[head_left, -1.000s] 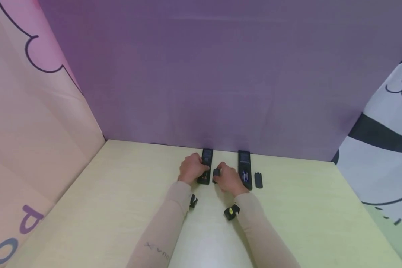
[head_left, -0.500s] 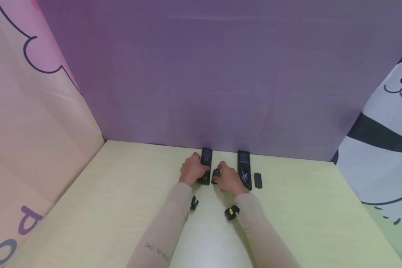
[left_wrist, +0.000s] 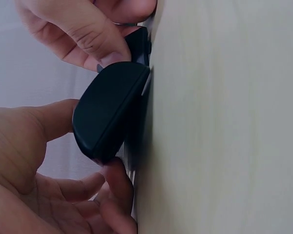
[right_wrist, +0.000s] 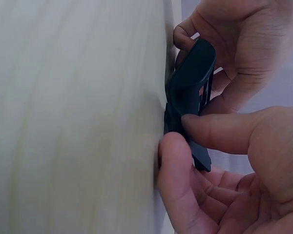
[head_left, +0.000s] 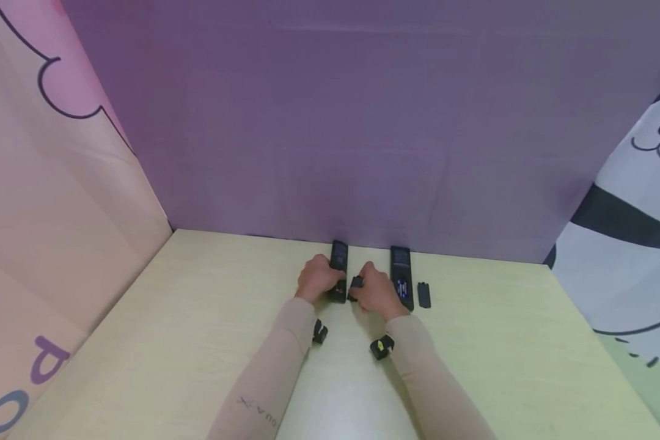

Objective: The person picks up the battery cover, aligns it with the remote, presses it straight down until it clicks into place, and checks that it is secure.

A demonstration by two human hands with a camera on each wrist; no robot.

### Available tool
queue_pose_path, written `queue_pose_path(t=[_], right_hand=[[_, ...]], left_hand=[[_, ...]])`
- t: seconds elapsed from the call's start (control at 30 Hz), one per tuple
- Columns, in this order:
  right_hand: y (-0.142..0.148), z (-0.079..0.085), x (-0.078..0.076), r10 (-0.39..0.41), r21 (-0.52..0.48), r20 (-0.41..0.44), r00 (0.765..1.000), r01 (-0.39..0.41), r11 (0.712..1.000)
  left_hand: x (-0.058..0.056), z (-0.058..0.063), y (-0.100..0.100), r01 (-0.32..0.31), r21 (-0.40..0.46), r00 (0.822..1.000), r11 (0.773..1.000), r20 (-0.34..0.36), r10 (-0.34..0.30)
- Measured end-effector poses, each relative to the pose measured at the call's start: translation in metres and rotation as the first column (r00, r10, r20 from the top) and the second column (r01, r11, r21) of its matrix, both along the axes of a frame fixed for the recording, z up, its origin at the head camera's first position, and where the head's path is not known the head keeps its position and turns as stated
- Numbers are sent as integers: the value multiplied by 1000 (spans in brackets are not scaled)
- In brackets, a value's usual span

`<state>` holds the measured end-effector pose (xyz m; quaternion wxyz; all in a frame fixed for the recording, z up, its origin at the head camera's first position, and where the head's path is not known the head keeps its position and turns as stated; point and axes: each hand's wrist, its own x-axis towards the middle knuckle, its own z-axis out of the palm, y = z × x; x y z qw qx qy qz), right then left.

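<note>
Black remote held in left grip; small dark cover pinched in right grip.

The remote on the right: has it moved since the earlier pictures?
No, the remote has no visible shift either way against the table's back edge.

Kind of place: a small screened-in work corner; whether it belongs to a home, an office or a studio cannot be told.
Work surface: a pale yellow bench with faint wood grain.
Backdrop: a plain purple, lightly creased, cloth-like sheet upright at the bench's far edge.
Left side: a cream printed sheet bearing a black-outlined pink shape and large purple and blue-grey lettering.
Right side: a black-and-white cartoon animal print.
</note>
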<state>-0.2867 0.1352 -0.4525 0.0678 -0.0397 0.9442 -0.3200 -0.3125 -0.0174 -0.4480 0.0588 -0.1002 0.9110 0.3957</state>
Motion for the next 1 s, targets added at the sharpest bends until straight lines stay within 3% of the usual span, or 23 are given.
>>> queue_pose_path(t=[0.3, 1.0], right_hand=[[0, 3, 0, -18, 0, -42, 999, 18, 1000], [2, 8, 0, -41, -41, -40, 998, 40, 998]], left_hand=[[-1, 0, -2, -5, 55, 1000, 998, -23, 6], [-2, 3, -8, 4, 102, 1000, 995, -24, -1]])
